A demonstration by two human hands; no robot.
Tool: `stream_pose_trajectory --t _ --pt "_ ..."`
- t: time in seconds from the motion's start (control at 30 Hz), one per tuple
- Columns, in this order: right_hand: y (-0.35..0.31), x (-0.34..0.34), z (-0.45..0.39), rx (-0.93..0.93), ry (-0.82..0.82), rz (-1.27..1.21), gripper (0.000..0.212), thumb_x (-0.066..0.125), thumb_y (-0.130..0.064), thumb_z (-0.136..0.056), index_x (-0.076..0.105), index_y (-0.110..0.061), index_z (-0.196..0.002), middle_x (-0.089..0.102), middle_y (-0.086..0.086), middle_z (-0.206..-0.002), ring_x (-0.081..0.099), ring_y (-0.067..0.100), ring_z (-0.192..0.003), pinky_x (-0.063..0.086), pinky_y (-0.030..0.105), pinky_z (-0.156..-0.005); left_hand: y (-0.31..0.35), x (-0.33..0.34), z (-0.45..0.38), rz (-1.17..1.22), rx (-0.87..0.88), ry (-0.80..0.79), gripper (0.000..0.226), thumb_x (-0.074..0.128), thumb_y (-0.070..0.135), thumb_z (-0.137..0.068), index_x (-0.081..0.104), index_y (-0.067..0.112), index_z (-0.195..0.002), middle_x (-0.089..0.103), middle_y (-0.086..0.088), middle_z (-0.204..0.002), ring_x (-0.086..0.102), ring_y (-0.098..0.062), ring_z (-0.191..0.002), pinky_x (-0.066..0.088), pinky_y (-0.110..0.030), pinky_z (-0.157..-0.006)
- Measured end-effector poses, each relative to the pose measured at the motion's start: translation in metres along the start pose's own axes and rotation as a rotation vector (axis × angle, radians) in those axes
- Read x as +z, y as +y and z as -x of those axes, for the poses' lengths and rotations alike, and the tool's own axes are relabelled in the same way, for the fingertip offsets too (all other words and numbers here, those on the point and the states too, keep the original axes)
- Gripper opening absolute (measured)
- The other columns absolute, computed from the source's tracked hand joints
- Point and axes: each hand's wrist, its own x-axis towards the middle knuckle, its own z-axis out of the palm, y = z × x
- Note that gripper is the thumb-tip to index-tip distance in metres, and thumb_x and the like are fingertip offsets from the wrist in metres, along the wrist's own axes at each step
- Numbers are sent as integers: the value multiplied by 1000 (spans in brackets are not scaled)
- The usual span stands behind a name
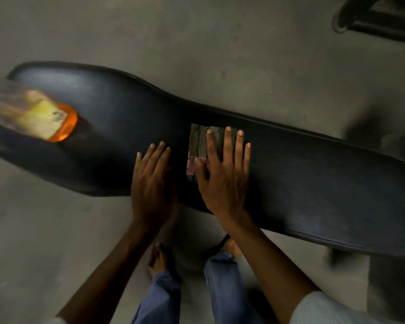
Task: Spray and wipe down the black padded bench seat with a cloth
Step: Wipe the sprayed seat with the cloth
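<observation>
The black padded bench seat [313, 183] stretches across the view from the left to the right edge. A folded grey-brown cloth [198, 142] lies on its middle. My right hand [225, 174] lies flat on the cloth, fingers spread, pressing it onto the seat. My left hand [152, 181] rests flat on the bare padding just left of the cloth, holding nothing. A spray bottle [45, 119] with orange liquid and a yellow label stands on the seat's wide left end; it is blurred.
Grey concrete floor [197, 38] surrounds the bench. A dark metal frame [381, 22] stands at the top right. My feet and blue trouser legs [222, 277] are below the bench's near edge. A dark blurred shape lies at the right, past the bench.
</observation>
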Motion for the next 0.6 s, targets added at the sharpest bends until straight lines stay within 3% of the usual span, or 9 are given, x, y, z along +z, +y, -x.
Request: stream_pose_trajectory --t 0.13,0.2,0.3,0.37,0.5,0.6 --pt "-46 15 -4 -98 -81 12 69 37 -59 -113 28 -26 -173 14 20 -182 7 43 -169 8 62 -137 -29 -31 4 2 -138 46 43 54 14 -102 61 5 -144 58 -15 -153 54 -31 -143 38 -54 -124" --pt "-55 12 -5 -79 -95 -1 71 32 -62 -111 27 -27 -173 15 19 -182 9 42 -170 8 62 -137 -38 -47 9 72 -281 125 38 62 20 -100 64 10 -137 65 -11 -142 60 -28 -129 49 -51 -111" --pt "-52 -3 0 124 40 -119 73 41 -62 -108 34 -25 -171 34 18 -175 33 39 -162 24 57 -131 -49 -71 9 264 -597 391 40 73 35 -94 57 12 -122 62 -8 -118 57 -13 -100 54 -41 -88" --pt "-53 -13 3 318 68 -152 76 57 -59 -105 40 -19 -167 50 17 -163 47 38 -148 36 52 -120 -63 -86 0 328 -709 564 58 83 41 -85 52 9 -122 57 -10 -119 52 -7 -98 50 -31 -84" --pt "-65 -18 -5 505 -24 -268 71 76 -46 -98 52 -15 -156 66 10 -141 54 33 -138 33 46 -117 -97 -99 -28 374 -714 660 95 91 53 -71 46 9 -142 53 -8 -140 54 -15 -125 49 -31 -105" --pt "-68 -20 -17 580 -30 -478 52 84 -31 -94 66 -14 -140 76 2 -114 69 29 -121 50 44 -113 -112 -105 -48 566 -695 574 104 94 52 -70 38 20 -153 54 2 -149 54 -9 -136 47 -32 -117"
